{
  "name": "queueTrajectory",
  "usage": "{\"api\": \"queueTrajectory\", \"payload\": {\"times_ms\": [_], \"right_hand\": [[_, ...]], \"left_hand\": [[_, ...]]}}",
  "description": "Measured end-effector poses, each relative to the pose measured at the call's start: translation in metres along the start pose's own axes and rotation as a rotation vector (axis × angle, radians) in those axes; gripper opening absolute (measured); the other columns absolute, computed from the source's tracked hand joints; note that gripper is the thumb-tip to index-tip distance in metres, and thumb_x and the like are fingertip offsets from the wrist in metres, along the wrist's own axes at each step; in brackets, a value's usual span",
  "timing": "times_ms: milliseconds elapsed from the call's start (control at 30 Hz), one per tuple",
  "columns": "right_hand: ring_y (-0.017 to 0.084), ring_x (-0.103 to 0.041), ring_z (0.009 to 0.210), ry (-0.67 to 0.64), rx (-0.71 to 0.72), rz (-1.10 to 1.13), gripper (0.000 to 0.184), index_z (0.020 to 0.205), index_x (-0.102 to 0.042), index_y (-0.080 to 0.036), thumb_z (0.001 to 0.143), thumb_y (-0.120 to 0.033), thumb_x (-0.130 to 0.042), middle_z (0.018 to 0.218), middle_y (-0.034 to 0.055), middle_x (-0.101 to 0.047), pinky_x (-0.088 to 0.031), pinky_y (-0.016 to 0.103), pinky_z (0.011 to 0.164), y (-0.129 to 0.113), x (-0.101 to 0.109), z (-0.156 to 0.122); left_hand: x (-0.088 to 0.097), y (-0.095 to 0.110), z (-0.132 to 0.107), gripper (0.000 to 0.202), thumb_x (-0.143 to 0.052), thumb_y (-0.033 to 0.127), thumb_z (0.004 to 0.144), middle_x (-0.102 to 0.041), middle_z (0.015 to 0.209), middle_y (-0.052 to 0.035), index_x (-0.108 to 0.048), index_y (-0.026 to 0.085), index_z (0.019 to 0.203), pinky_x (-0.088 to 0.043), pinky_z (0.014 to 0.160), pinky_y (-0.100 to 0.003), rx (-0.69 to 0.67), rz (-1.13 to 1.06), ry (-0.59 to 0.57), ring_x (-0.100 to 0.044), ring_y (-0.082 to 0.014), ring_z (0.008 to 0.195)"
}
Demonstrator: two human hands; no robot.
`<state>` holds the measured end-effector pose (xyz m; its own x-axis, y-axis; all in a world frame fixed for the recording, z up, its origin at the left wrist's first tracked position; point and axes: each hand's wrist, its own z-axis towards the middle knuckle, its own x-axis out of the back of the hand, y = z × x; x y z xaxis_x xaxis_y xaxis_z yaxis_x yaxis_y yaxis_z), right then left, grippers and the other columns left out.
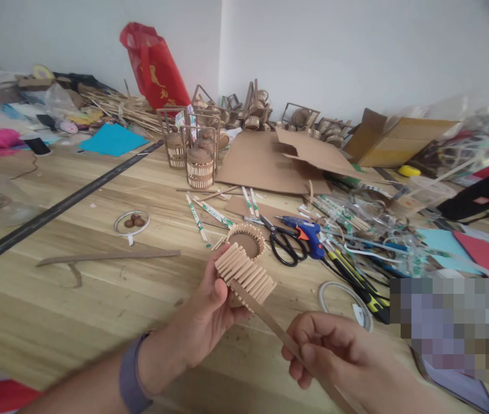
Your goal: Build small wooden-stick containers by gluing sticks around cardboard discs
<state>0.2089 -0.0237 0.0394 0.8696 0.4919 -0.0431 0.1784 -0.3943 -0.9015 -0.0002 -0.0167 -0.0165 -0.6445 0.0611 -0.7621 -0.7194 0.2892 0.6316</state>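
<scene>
My left hand [210, 310] is closed around a small ring-shaped piece of short wooden sticks [246, 275], held above the table [97, 310]. A long thin cardboard strip [278, 333] runs from that stick piece down to my right hand [334, 351], which pinches it between thumb and fingers. Just behind the held piece, a round cardboard base ringed with sticks [246, 240] lies on the table.
Black scissors [285, 244] and a blue glue gun [308, 233] lie just right of the base. Finished stick lanterns [200, 164] stand further back near flat cardboard [265, 164]. Wrapped chopsticks [210, 213], a tape roll [131, 223], a long black bar [54, 213] and a red bag [156, 66] surround them.
</scene>
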Motion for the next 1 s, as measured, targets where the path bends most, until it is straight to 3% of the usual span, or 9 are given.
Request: {"api": "queueTrajectory", "payload": {"times_ms": [267, 533, 800, 1000], "right_hand": [[0.014, -0.062, 0.063, -0.023, -0.001, -0.04, 0.034, 0.073, -0.063, -0.017, 0.078, -0.05, -0.072, 0.071, 0.0029, -0.067, -0.052, 0.027, 0.062, 0.0053, 0.0014, 0.006], [0.013, -0.061, 0.064, -0.009, 0.021, -0.023, 0.03, 0.075, -0.065, -0.017, 0.081, -0.046, -0.071, 0.072, 0.0024, -0.067, -0.053, 0.025, 0.063, 0.0082, -0.0007, 0.0055], [0.013, -0.059, 0.064, -0.002, 0.004, -0.008, 0.032, 0.074, -0.063, -0.017, 0.08, -0.047, -0.071, 0.071, 0.0019, -0.065, -0.051, 0.025, 0.062, 0.0066, -0.0045, 0.0048], [0.013, -0.059, 0.067, -0.02, -0.002, -0.01, 0.03, 0.075, -0.061, -0.018, 0.082, -0.046, -0.069, 0.073, 0.0019, -0.065, -0.05, 0.025, 0.065, 0.0045, -0.0041, 0.0036]], "left_hand": [[-0.0033, 0.0013, -0.0018, 0.094, -0.086, 0.053, 0.065, -0.051, 0.136, -0.0083, -0.036, 0.037, 0.143, -0.052, 0.092, -0.044, -0.001, 0.019, -0.031, -0.056, -0.0319, 0.117], [-0.0027, 0.0013, -0.0018, 0.086, -0.083, 0.053, 0.069, -0.052, 0.133, -0.0078, -0.039, 0.036, 0.141, -0.052, 0.092, -0.044, 0.004, 0.039, -0.017, -0.054, -0.0314, 0.118], [-0.0064, 0.0033, -0.0034, 0.092, -0.082, 0.053, 0.071, -0.054, 0.127, -0.0077, -0.032, 0.037, 0.145, -0.053, 0.091, -0.042, 0.018, 0.038, -0.007, -0.056, -0.03, 0.115], [-0.0063, 0.0023, -0.0024, 0.091, -0.081, 0.053, 0.072, -0.056, 0.12, -0.0065, -0.031, 0.037, 0.145, -0.054, 0.086, -0.039, 0.014, 0.036, -0.015, -0.059, -0.0242, 0.104]]}}
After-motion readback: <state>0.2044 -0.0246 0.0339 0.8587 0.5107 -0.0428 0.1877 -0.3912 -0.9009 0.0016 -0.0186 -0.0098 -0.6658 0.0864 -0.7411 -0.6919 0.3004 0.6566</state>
